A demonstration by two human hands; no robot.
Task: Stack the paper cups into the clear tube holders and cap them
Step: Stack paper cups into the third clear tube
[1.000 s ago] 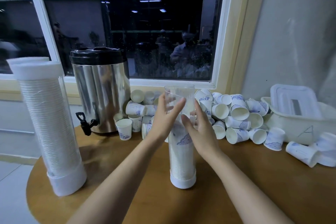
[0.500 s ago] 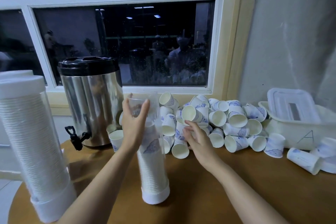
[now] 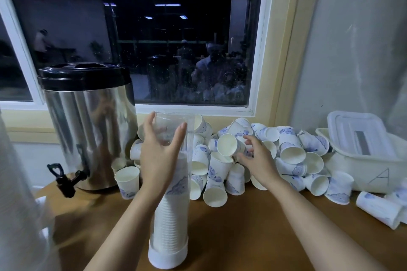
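Note:
A clear tube holder (image 3: pixel 170 222) stands upright on the wooden table, its white base cap at the bottom and a stack of paper cups filling it about two thirds. My left hand (image 3: pixel 160 156) grips the tube near its open top. A heap of loose white paper cups with blue prints (image 3: pixel 288 152) lies against the window sill. My right hand (image 3: pixel 256 158) is in that heap, its fingers round one paper cup (image 3: pixel 228 144) whose mouth faces me.
A steel drinks urn (image 3: pixel 92 125) with a black lid and tap stands at the back left, one cup (image 3: pixel 127 180) in front of it. A filled tube (image 3: pixel 19 215) fills the left edge. A white lidded tub (image 3: pixel 365 156) sits at the right. Wooden table (image 3: pixel 253 237).
My right hand left the tube, went into the cup heap and took hold of a cup. My left hand stayed on the tube. The view swung right.

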